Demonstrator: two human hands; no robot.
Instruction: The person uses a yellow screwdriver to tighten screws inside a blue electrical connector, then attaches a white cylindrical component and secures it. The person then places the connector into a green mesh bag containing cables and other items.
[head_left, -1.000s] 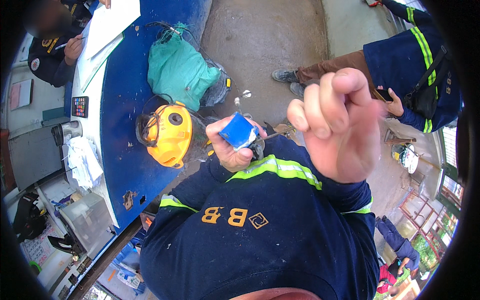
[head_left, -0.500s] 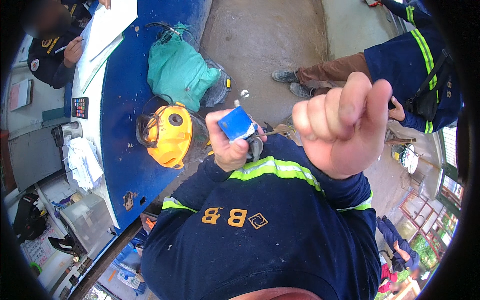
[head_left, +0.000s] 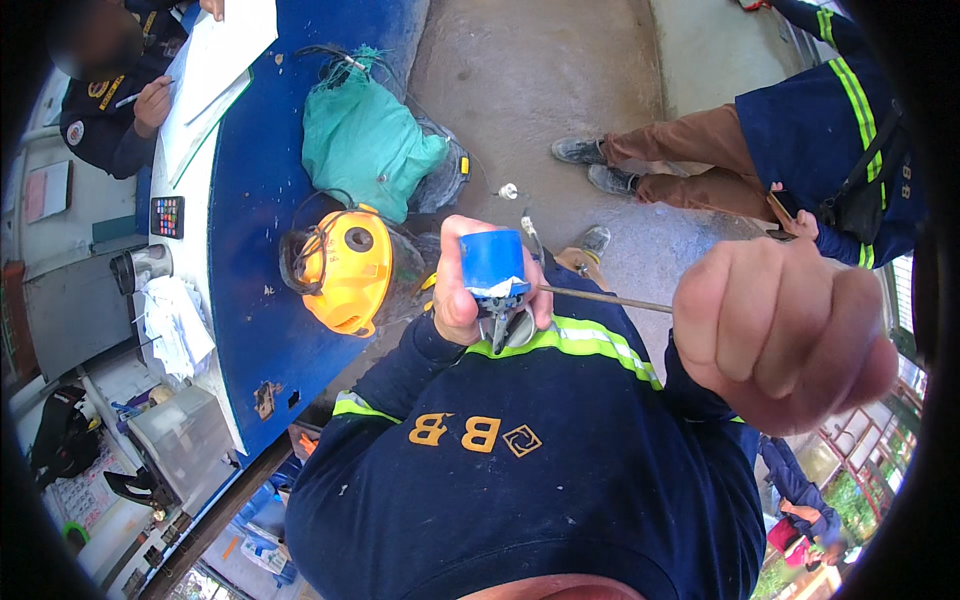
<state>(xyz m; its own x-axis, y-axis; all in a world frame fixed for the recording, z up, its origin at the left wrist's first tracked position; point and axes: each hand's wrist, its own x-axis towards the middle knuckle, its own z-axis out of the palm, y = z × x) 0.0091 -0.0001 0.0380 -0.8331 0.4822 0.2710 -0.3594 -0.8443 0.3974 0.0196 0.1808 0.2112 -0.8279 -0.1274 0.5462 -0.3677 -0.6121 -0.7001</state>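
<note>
Shifted right hand (head_left: 785,335) toward 4 o'clock since the earlier frame, clenched, apparently around the outer end of thin rod (head_left: 610,297) running roughly 3-to-9 back to blue-topped fitting (head_left: 492,262), clamped in nearer left hand (head_left: 455,290), between 9 and 10 o'clock from right hand.

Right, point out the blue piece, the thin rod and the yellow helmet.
Blue piece (head_left: 492,260): head view, on the middle of its blue face.
Thin rod (head_left: 607,298): head view, on the bare middle of its shaft.
Yellow helmet (head_left: 358,277): head view, on its shell.
</note>
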